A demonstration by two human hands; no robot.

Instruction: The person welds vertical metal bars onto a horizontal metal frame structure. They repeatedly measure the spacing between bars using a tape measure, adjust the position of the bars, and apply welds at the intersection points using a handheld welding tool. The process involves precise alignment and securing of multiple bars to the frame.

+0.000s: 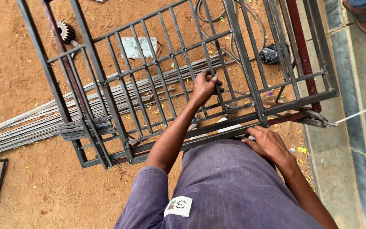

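Note:
A grey steel grille frame (pixel 106 78) with thin vertical bars and cross rails lies raised over the sandy ground in front of me. My left hand (pixel 205 86) reaches out and is closed around one thin bar near the middle of the grille. Close to my body, my right hand (pixel 267 143) rests on the frame's near bottom rail (pixel 217 129), fingers curled over it. My purple shirt fills the bottom of the view.
A bundle of long flat steel strips (pixel 30 127) lies on the sand under the grille. Beyond are a toothed gear (pixel 65 32), a grey slab (pixel 137 46), a hose (pixel 234 40) and a black bag (pixel 270 54). Another person's sandalled foot (pixel 363 15) stands on the pavement at right.

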